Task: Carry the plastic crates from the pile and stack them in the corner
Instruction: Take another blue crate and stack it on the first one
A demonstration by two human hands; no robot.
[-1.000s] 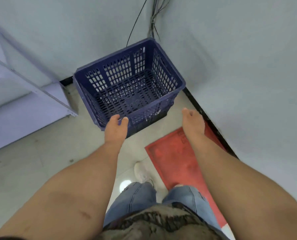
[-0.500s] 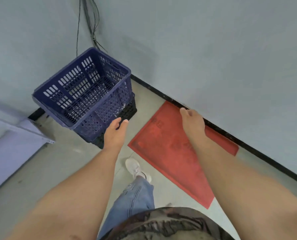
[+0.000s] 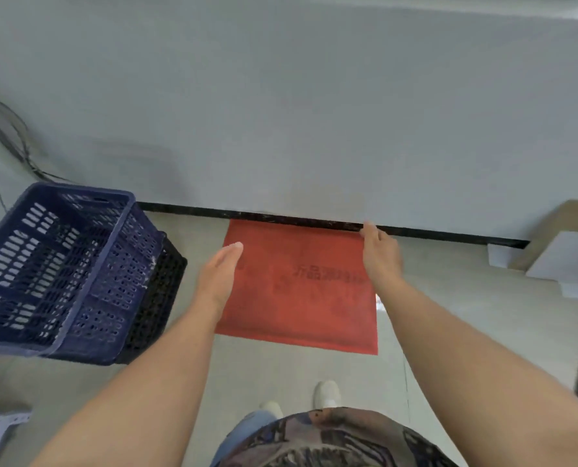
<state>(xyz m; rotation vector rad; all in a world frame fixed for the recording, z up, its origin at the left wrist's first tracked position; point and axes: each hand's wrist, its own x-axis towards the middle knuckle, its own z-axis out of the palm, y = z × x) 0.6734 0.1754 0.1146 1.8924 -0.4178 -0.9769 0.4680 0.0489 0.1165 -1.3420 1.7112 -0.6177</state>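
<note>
Both hands, left hand [image 3: 218, 281] and right hand [image 3: 380, 254], spread flat, holding nothing, over red mat [image 3: 301, 315] with blurred, unreadable print between them; 2 stacked crates [image 3: 62, 274] left of them

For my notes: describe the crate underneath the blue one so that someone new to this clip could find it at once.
Start at the red mat lying against the wall's black baseboard, then look left to the crates by the dangling cables. The blue crate sits on top; the black crate peeks out beneath it on the mat side. It is the darker, lower one, mostly covered.
</note>
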